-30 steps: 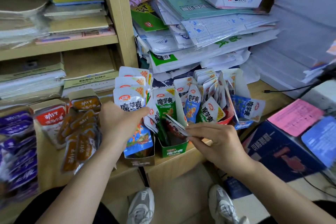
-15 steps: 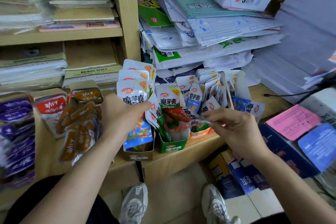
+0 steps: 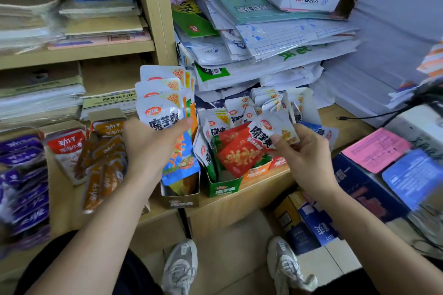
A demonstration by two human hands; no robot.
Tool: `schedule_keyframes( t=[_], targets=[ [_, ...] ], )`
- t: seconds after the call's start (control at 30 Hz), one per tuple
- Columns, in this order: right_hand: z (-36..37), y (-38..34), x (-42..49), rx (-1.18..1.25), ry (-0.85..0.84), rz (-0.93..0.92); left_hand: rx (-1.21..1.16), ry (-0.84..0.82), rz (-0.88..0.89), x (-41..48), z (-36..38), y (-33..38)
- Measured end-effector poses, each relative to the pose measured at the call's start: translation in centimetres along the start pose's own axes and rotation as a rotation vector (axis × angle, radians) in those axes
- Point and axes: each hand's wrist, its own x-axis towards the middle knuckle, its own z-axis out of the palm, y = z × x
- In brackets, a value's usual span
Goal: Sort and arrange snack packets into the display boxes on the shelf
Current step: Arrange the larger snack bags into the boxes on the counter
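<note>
My left hand (image 3: 146, 143) grips a fanned stack of blue and white snack packets (image 3: 163, 103) that stand in a grey display box (image 3: 179, 199) at the shelf's front edge. My right hand (image 3: 302, 153) pinches a red and white snack packet (image 3: 242, 148), tilted, above the green display box (image 3: 224, 187). That green box holds several green packets. An orange display box (image 3: 256, 171) stands right behind it. Further right, several more white packets (image 3: 271, 103) stand packed in another box.
Orange packets (image 3: 105, 158) and purple packets (image 3: 21, 175) lie in boxes on the shelf's left. Stacks of paper and envelopes (image 3: 263, 31) fill the compartment behind the snacks. Dark blue cartons (image 3: 364, 182) stand on the floor at right. My shoes (image 3: 179, 268) are below the shelf.
My right hand has pulled a red packet up out of the green box and raised it to the right. My left hand has kept its grip on the blue stack.
</note>
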Motion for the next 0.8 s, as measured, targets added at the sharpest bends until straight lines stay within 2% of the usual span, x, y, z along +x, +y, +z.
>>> schedule_keyframes(
  t=[0.13, 0.2, 0.33, 0.47, 0.57, 0.7, 0.8],
  targets=[
    [-1.1, -1.4, 0.4, 0.082, 0.19, -0.035, -0.108, -0.002, 0.111, -0.7, 0.5, 2.0],
    [-2.3, -2.2, 0.7, 0.066, 0.353, -0.088, -0.152, -0.022, 0.116, -1.4, 1.2, 2.6],
    [-6.0, -2.2, 1.7, 0.0, 0.721, -0.189, -0.212, -0.168, 0.101, -3.1, 3.6, 2.8],
    [-8.1, -0.9, 2.0, -0.096, 0.869, -0.215, -0.196, -0.236, 0.047, -4.5, 6.2, 1.8],
    [-8.1, 0.6, 2.5, -0.191, 0.806, -0.142, -0.176, -0.229, 0.034, -4.8, 7.5, 1.4],
    [-6.5, 2.3, 2.3, -0.274, 0.528, -0.091, -0.161, -0.207, 0.012, -4.9, 8.4, 0.8],
    [-5.7, 3.2, 2.0, -0.214, 0.351, -0.08, -0.151, -0.184, -0.014, -4.5, 8.6, 0.4]
  ],
)
